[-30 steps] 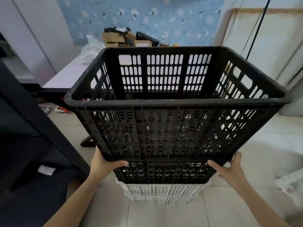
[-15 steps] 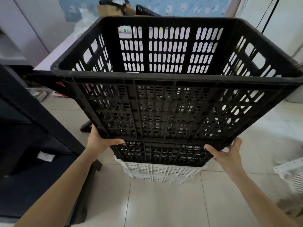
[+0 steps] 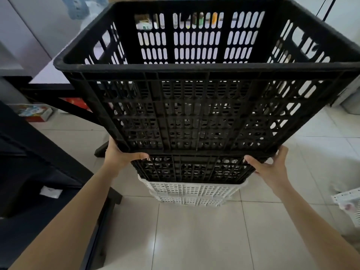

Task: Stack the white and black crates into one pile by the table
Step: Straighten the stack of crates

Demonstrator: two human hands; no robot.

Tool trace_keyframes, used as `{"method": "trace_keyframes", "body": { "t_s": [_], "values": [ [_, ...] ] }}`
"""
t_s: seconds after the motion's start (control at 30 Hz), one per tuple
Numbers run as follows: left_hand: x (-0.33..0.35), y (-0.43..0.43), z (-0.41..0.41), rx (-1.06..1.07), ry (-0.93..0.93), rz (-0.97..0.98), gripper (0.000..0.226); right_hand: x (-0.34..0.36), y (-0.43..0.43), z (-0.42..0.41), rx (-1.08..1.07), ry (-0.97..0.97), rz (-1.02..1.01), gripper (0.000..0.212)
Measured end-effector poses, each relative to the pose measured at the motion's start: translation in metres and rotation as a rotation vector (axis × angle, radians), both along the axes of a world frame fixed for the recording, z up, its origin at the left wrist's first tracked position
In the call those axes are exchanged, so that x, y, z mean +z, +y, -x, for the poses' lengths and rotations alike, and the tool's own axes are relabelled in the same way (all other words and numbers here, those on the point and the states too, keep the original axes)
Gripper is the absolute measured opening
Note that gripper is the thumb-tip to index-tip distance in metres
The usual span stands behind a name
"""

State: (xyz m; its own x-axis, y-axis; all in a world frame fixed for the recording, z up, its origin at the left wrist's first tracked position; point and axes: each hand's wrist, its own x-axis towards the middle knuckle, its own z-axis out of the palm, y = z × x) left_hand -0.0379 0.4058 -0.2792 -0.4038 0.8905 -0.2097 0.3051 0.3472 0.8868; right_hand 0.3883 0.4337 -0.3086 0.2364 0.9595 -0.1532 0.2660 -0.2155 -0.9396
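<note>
Two bare hands hold a large black slotted plastic crate [image 3: 194,106] at its lower near corners, open side up and tilted a little toward the viewer. The left hand [image 3: 122,156] grips the lower left corner: its thumb lies curled along the near bottom edge, and its fingers are hidden behind the crate wall. The right hand [image 3: 270,166] grips the lower right corner in a wide span, thumb pressed on the near bottom edge and fingers reaching up the side wall.

Directly below sits a second black slotted plastic crate [image 3: 192,169], only its upper band visible. The base of the held crate meets or sits just inside this rim; whether it is fully seated cannot be told. Beneath that is a white perforated plastic crate [image 3: 189,189], with another white tier showing under it, resting on the pale tiled floor [image 3: 194,240].

The pile stands just beside a white-topped table with a black frame [image 3: 48,75], at rear left. A colourful cardboard box [image 3: 33,113] lies on the floor under the table. Dark furniture [image 3: 29,172] fills the left side. Part of a separate white perforated crate [image 3: 348,203] shows at the right edge, well apart from the pile.
</note>
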Motion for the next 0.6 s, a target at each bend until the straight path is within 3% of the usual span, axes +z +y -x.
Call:
{"method": "trace_keyframes", "body": {
  "t_s": [0.27,0.6],
  "values": [
    [-0.002,0.019,-0.001,0.051,-0.033,-0.012,0.126,-0.005,0.028,0.0,0.018,0.004,0.013,0.079],
    [-0.015,0.02,0.01,-0.034,0.06,0.0,0.099,-0.005,0.026,-0.001,0.023,-0.118,0.039,0.078]
  ]
}}
